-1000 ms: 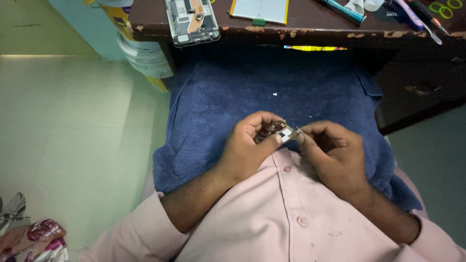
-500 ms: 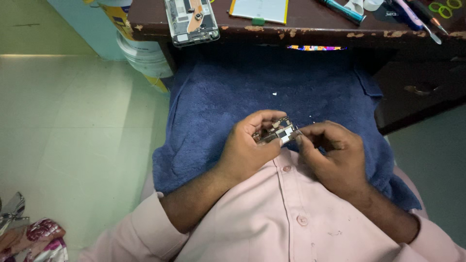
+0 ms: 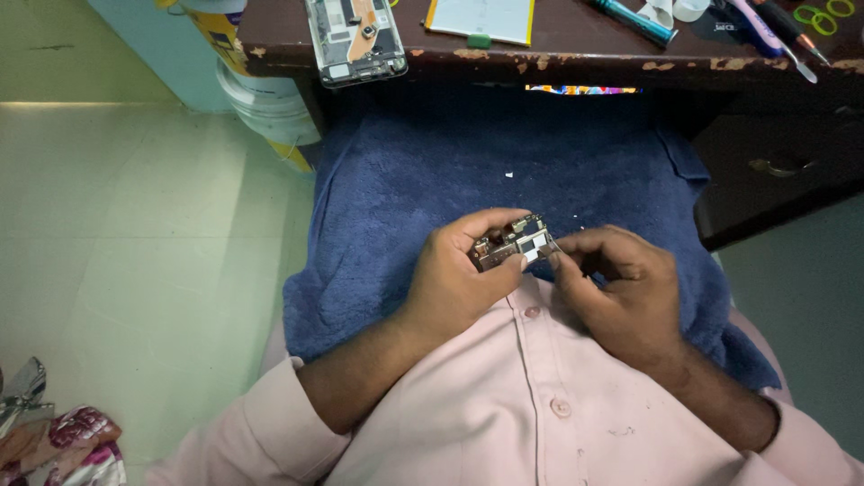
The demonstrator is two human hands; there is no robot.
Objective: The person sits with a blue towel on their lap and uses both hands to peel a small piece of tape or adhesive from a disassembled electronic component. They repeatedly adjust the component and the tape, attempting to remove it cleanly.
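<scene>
My left hand [image 3: 454, 274] grips a small circuit board [image 3: 515, 245] with metal shields, thumb below and fingers curled over its top. My right hand [image 3: 621, 288] is close against the board's right end, fingertips pinched at its edge. Both hands hover over a dark blue towel [image 3: 405, 180] spread across my lap, just above my pink shirt [image 3: 540, 405]. Whether the right fingertips hold a tiny part cannot be made out.
A worn dark wooden desk [image 3: 576, 58] runs along the top. On it lie an opened phone body [image 3: 354, 38], a flat battery [image 3: 480, 18], a teal pen-like tool [image 3: 630, 20] and green rings [image 3: 828, 13]. A white bucket [image 3: 261, 99] stands on the tiled floor at left.
The board has tilted slightly in my left hand, and my right fingers have shifted along its right end. Both hands stay in the same spot over the towel.
</scene>
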